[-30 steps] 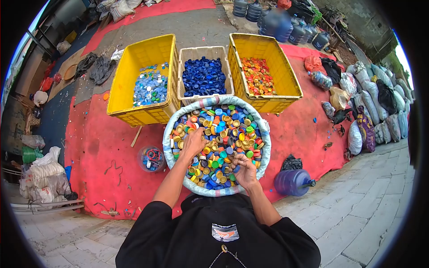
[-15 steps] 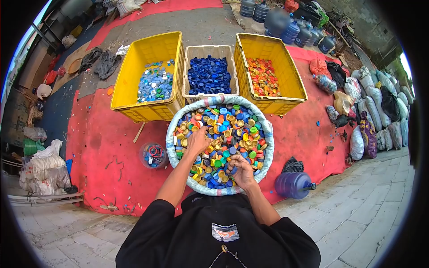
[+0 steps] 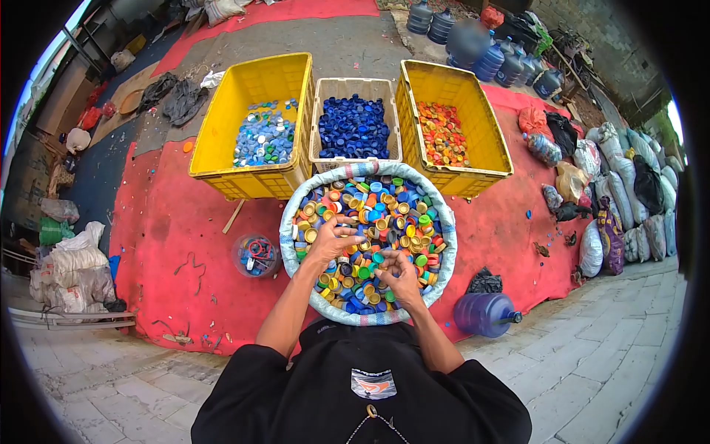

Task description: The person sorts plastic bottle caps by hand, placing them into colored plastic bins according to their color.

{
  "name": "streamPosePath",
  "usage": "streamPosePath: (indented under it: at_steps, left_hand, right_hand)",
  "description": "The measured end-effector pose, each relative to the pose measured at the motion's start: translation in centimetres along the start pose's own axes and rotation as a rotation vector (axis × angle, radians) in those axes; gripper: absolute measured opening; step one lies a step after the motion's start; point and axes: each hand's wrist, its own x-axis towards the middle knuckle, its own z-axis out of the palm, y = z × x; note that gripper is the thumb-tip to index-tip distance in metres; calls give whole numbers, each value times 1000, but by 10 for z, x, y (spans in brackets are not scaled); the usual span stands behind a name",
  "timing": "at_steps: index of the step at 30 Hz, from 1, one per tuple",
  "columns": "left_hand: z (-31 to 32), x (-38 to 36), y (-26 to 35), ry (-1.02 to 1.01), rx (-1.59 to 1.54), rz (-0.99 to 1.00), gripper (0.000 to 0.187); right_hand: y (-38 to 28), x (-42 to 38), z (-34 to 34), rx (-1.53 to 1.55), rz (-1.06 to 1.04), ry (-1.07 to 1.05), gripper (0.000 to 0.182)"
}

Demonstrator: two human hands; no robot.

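In the near basket (image 3: 448, 244), caps (image 3: 364, 294) face mixed ways. Our left grip (image 3: 327, 246) spreads open; we cannot tell about our right grip (image 3: 403, 281). Crates (image 3: 251, 183) stand just beyond.

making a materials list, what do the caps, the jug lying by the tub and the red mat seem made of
Caps: hard, moulded plastic by the look, evenly coloured with hollow undersides. Jug: likely plastic, glossy and translucent, with bright highlights. Red mat: perhaps fabric, flat and matte; weave unclear.
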Motion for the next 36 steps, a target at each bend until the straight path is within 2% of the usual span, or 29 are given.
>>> streamPosePath:
  at_steps: [4,7,11,12,19,25,28,31,32,35,36]
  left_hand:
    - [3,-32,12,-217,-154,-177,56]
    - [3,-42,0,-318,-225,-202,59]
    - [1,-50,-19,-268,-436,-241,42]
    - [4,-53,-20,-230,-402,-243,35]
    - [11,-67,-38,-83,-351,-207,38]
    - [12,-73,-37,-35,-348,-202,29]
    - [9,-74,-40,26,-290,-195,33]
    - [1,-78,-41,-2,-359,-227,32]
    - [2,-78,-42,58,-244,-163,32]
    - [4,-75,-48,217,119,15,34]
    - [3,-73,-48,264,251,66,34]
  right_hand:
    - [-52,0,8,-354,-233,-151,70]
    - [-49,6,12,-431,-280,-255,65]
    - [-45,2,22,-451,-158,-191,60]
    - [-42,1,26,-405,-222,-149,59]
    - [-31,-3,31,-494,-200,-111,62]
    - [-30,-5,38,-596,-298,-69,64]
    - [-25,-4,39,-593,-357,-55,64]
    - [-38,-4,38,-610,-202,-76,63]
    - [-35,-3,35,-562,-199,-74,54]
    - [-25,2,24,-12,-41,22,46]
    - [-33,1,19,168,66,47,36]
